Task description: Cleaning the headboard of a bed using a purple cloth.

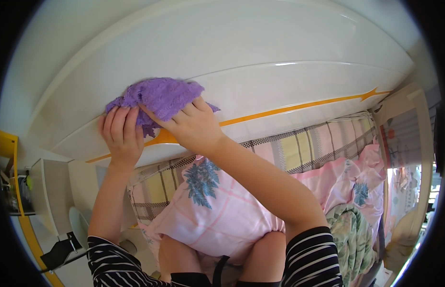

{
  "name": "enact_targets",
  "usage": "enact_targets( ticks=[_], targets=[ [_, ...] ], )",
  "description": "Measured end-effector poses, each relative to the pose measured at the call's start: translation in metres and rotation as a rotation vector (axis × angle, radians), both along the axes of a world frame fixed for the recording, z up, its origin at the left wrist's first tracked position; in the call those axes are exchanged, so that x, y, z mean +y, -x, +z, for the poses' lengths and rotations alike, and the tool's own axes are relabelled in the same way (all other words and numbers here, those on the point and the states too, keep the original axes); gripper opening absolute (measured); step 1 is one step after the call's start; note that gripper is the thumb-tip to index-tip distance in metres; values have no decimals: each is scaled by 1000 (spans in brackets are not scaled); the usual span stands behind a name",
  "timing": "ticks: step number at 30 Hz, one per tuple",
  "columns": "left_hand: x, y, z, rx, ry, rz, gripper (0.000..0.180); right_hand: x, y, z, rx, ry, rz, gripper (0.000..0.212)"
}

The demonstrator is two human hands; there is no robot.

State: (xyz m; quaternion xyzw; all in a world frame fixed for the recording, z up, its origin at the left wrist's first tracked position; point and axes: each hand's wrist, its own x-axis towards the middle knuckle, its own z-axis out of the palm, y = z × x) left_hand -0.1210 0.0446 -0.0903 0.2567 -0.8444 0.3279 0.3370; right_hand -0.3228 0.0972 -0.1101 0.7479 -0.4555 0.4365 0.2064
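Left hand (121, 131), right hand (198, 128) close together, clamped on purple cloth (167, 95) against white panel (280, 38); yellow-edged shelf (6, 147), contents indistinct.

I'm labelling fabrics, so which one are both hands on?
The purple cloth, against the white panel; left hand and right hand touch it. The pink bedding, plaid bedding and green blanket appear lower, touched by neither.

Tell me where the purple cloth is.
In the head view, the purple cloth is left of centre, against the white panel, touched by the left hand and right hand.
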Motion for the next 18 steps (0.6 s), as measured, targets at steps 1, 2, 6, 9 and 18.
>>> enact_targets(
  ticks=[1, 2, 6, 9, 18],
  targets=[
    [-1, -8, -2, 42, -54, -80, 46, -1, 3, 3, 50, 36, 10, 48],
    [0, -4, -6, 43, -52, -76, 46, -3, 9, 7, 102, 71, 19, 47],
    [6, 46, -10, 182, -92, -138, 45, 1, 61, 14, 262, 64, 15, 44],
    [12, 102, -4, 171, -67, -194, 43, 18, 107, 21, 282, 37, -120, 48],
    [18, 109, 21, -93, -19, -155, 45, 32, 97, 4, -2, -1, -265, 60]
  ],
)
